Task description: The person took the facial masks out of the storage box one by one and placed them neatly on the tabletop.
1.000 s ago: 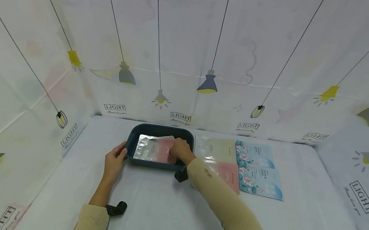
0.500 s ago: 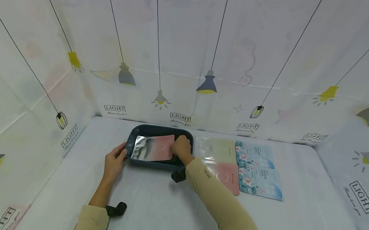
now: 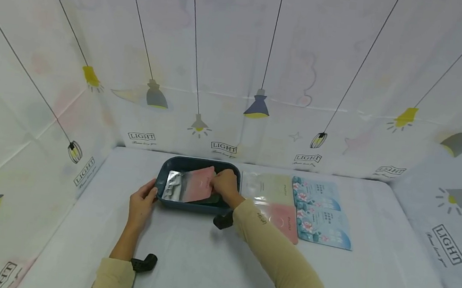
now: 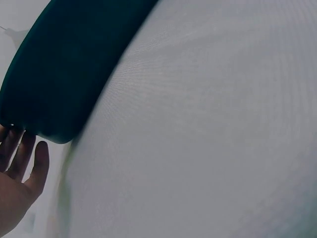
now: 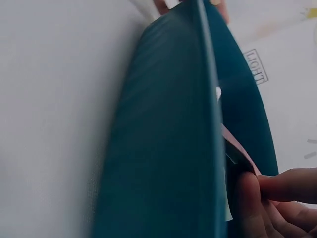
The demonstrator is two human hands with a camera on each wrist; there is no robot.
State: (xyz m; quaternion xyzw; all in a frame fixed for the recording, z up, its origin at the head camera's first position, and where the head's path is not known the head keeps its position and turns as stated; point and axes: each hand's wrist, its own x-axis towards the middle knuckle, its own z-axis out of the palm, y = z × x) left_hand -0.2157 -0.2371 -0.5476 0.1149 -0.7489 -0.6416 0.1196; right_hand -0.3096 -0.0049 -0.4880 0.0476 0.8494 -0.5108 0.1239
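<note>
A dark teal tray [image 3: 195,208] lies on the white cloth, and a pink-and-silver sheet mask packet [image 3: 199,184] is inside it, its right end raised. My right hand [image 3: 225,184] reaches over the tray's right end and pinches the packet's edge between thumb and finger. In the right wrist view, the pink packet edge [image 5: 241,148] shows at the fingertips, with a dark layer under it. My left hand [image 3: 141,204] rests against the tray's left end, its fairly straight fingers [image 4: 21,153] touching the end wall and the thumb apart.
Right of the tray lie a cream sheet mask packet [image 3: 275,187], a pink one [image 3: 282,218] partly hidden by the right sleeve, and two blue floral packets [image 3: 321,195], one behind the other. A lamp-printed cloth backdrop [image 3: 293,51] rises behind the table.
The pink packet's right end has lifted and tilted up with my right hand, and a dark area shows below it. My left hand has stayed at the tray.
</note>
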